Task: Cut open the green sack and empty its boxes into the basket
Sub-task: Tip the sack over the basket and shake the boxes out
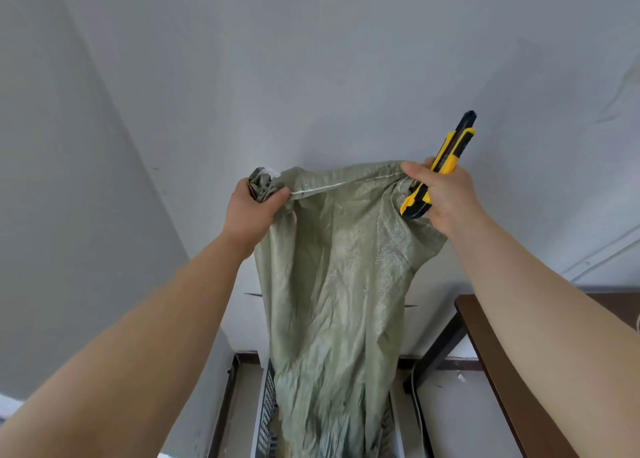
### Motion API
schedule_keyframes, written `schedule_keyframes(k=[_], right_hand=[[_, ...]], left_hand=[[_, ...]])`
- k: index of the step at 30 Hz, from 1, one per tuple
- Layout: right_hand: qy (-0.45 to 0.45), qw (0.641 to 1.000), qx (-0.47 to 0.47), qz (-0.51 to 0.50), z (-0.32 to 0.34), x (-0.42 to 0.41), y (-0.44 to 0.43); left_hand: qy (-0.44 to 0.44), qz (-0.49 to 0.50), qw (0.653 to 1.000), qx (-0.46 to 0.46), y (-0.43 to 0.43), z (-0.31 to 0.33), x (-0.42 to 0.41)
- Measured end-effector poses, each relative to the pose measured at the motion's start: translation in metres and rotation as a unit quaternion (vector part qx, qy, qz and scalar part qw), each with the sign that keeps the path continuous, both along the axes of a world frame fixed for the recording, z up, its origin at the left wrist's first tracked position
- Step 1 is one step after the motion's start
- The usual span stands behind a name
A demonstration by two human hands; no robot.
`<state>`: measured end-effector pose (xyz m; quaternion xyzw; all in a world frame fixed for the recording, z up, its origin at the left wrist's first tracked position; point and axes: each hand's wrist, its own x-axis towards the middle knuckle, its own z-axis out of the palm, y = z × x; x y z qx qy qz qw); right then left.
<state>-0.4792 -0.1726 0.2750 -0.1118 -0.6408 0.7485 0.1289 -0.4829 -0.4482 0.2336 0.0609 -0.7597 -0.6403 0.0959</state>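
The green woven sack (332, 284) hangs upside down in front of the white wall, limp and creased, with its lower end inside the dark latticed basket (268, 405) on the floor. My left hand (252, 208) grips the bunched corner of the sack at the top left. My right hand (446, 194) pinches the other top corner and also holds a yellow and black utility knife (446, 156), whose tip points up to the right. No boxes are visible; the sack hides the inside of the basket.
A dark brown table (485, 336) with a black leg stands at the right. A white cable (417, 398) runs down beside that leg. The white wall (311, 59) fills the background, with a dark baseboard at the floor.
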Motion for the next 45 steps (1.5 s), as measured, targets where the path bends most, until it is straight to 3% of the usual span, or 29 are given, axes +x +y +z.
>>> schedule_keyframes(k=[10,13,31,45], right_hand=[[0.090,0.995,-0.031,0.000,0.048,-0.003,-0.008],[0.066,0.998,-0.013,0.003,0.033,-0.002,-0.006],[-0.009,1.000,-0.003,0.012,-0.031,0.011,-0.010],[-0.040,0.999,-0.026,0.023,-0.030,0.019,0.000]], left_hand=[[0.099,0.023,0.994,0.033,0.005,0.053,-0.015],[0.075,0.018,0.997,0.001,0.006,0.041,-0.012],[0.014,0.031,0.999,0.009,-0.002,-0.015,0.008],[-0.014,-0.021,1.000,-0.012,-0.001,-0.008,0.018]])
